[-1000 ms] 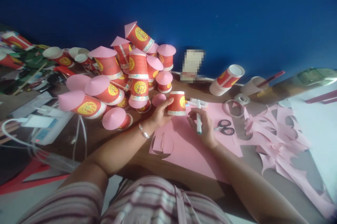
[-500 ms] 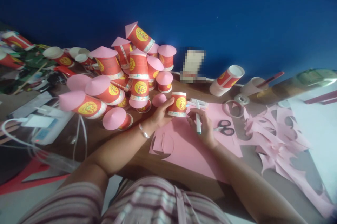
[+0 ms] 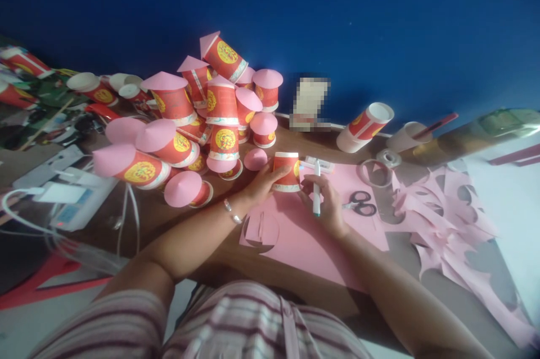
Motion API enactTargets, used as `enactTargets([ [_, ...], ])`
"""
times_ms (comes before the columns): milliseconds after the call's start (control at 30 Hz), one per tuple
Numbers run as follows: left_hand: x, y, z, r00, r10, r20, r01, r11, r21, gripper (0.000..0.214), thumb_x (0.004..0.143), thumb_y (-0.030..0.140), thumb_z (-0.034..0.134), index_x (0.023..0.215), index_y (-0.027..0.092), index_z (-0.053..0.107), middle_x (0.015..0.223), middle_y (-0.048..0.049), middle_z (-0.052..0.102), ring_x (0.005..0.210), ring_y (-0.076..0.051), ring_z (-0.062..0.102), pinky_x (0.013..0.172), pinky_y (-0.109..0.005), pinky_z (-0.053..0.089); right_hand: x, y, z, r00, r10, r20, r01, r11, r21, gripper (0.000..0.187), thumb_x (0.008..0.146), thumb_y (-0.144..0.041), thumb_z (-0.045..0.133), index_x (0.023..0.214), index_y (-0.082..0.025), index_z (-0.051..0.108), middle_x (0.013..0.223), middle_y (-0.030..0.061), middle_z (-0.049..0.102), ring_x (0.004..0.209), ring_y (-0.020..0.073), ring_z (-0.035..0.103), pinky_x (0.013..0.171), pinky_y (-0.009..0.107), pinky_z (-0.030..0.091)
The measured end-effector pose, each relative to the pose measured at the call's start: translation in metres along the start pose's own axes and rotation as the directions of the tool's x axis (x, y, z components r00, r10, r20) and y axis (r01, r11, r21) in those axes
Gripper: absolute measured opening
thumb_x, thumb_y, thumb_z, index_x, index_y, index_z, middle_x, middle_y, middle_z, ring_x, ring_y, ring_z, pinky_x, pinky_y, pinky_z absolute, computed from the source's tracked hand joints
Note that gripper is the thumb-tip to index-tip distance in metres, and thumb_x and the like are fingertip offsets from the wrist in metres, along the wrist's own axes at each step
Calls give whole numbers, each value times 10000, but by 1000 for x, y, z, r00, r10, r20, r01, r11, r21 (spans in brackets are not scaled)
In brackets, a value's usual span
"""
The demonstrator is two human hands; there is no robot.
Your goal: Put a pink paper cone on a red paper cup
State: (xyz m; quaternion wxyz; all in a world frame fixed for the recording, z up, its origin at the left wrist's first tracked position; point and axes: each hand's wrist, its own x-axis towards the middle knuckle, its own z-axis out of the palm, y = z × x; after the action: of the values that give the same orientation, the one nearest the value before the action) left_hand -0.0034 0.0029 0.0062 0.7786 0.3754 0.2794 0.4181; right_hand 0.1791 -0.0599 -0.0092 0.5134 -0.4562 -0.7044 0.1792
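Red cup (image 3: 291,180), clasped in our left grip (image 3: 262,185); right of it, our right grip (image 3: 328,201) pinches a marker (image 3: 316,194); over-squeezing, we could dent the cup

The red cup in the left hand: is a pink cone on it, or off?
Off: the red cup shows a bare white top edge, while piled cups nearby wear pink cones.

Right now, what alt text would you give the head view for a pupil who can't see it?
A left hand holds a red cup and a right hand a white marker over pink paper. Cups with pink cone tops are heaped left; scissors and pink scraps lie right.
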Motion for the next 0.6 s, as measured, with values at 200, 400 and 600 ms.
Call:
enactTargets([
  [200,4,-3,-3,997,-9,81,20,991,-134,364,922,469,664,1120,169,722,1098,-101,754,1058,-276,696,979,-405,506,0,1,-2,1000,-25,16,25,999,-25,361,921,-111,646,1245,-263,599,865,-6,633,748,150,640,716,297,554],
  [400,4,0,-1,995,32,94,-23,995,-96,351,906,441,685,1137,178,714,1103,-88,748,1045,-267,692,928,-373,514,1,1,-1,1000,-2,6,3,999,-35,341,921,-125,640,1230,-263,603,881,0,635,740,148,635,716,302,553],
  [600,5,-4,-6,998,51,25,-50,997,-61,351,893,421,718,1153,188,680,1029,-55,730,943,-218,688,872,-346,512,-1,3,0,1000,5,0,-5,1000,-26,327,930,-173,670,1233,-258,583,870,-2,644,719,148,630,695,302,552],
])
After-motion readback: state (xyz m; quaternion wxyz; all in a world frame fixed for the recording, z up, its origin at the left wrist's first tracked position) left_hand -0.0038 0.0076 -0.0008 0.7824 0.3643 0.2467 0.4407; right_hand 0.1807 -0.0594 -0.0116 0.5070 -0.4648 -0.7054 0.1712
